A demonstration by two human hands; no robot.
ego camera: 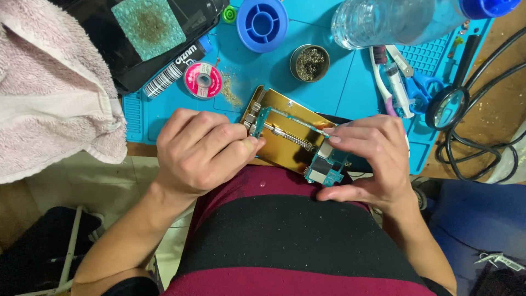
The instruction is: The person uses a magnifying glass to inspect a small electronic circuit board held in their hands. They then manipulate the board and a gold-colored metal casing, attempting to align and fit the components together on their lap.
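Observation:
A gold metal board holder [282,148] with a spring rod lies at the near edge of a blue work mat [339,82]. A thin blue-green circuit board [327,167] sits in it, sticking out at the lower right. My left hand [200,151] is curled at the holder's left end, thumb and fingers pinching the clamp there. My right hand [370,159] grips the circuit board at the holder's right end, fingers on top and thumb below.
On the mat: a pink solder-wick reel [203,80], a blue spool [263,22], a tin of brass wool [309,63], a clear plastic bottle [394,19], a syringe [399,90], tweezers and a magnifier [448,107]. A pink towel [49,93] lies left; black cables loop right.

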